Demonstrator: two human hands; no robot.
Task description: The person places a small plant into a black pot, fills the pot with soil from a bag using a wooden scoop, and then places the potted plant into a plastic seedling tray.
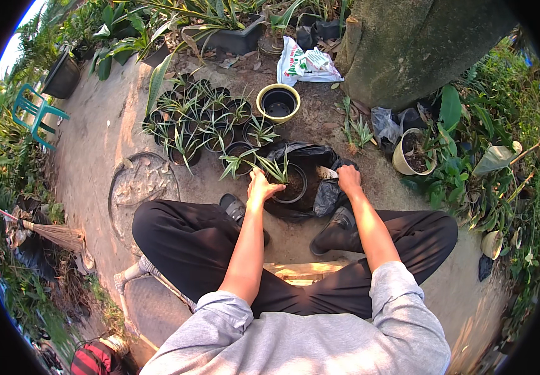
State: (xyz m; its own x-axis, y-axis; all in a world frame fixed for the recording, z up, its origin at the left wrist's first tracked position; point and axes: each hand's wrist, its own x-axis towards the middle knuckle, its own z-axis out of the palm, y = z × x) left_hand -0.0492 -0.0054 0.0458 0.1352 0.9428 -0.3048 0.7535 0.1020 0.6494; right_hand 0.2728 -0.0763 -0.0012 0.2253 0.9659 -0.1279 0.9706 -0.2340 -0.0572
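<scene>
Sitting with knees spread wide, the person has both hands out over the ground, and here's the picture: the left hand (261,187) is at the near left side of a black pot (303,187), thumb and forefinger parted, right by a spiky green plant (274,167). Whether those fingers grip the leaves or the rim, I cannot tell! The plant is at the pot's left side, its leaves fanning out up and to the left. Over to the right hand (348,180), and that one is closed around a small hand tool (326,172), its pale end pointing left toward the pot. Beneath it all lies a crumpled black plastic bag (304,149), dark soil (312,181) showing inside, pot sitting within its folds. Just up and left, what a crowd: a cluster of small black pots (239,150), packed close, spiky leaves jutting every which way. Behind them stands a yellow-rimmed pot (278,103), dark inside, with a white printed sack (309,64) just beyond, near the foot of a thick tree trunk (413,50). Far left, a green chair (37,114) on the paving's edge!
</scene>
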